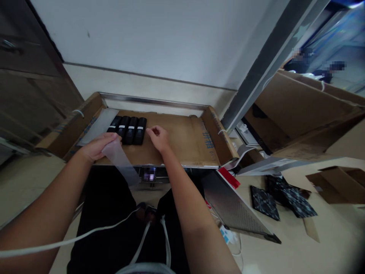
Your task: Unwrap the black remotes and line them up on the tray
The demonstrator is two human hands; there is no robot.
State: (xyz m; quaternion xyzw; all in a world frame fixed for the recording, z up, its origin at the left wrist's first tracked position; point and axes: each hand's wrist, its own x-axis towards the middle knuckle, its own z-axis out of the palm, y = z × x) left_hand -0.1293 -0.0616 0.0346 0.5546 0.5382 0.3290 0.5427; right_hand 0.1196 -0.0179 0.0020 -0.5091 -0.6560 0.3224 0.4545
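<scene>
My left hand [99, 146] is closed on a translucent plastic sleeve [122, 163], which hangs down over the front edge of the shelf. Just behind that hand, several black handheld devices [139, 131] with white labels lie side by side in a row. My right hand [159, 137] is beside the right end of the row, apart from it. Its fingers are loosely curled with a gap showing, and nothing is visible between them. A stack of translucent plastic sleeves [99, 123] lies flat left of the devices.
A cardboard-lined shelf [185, 140] with raised cardboard sides is in front of me. A large cardboard box [310, 110] stands to the right. On the floor are dark patterned pieces [265, 201] and another carton [339, 184]. A white cable [94, 230] crosses my lap.
</scene>
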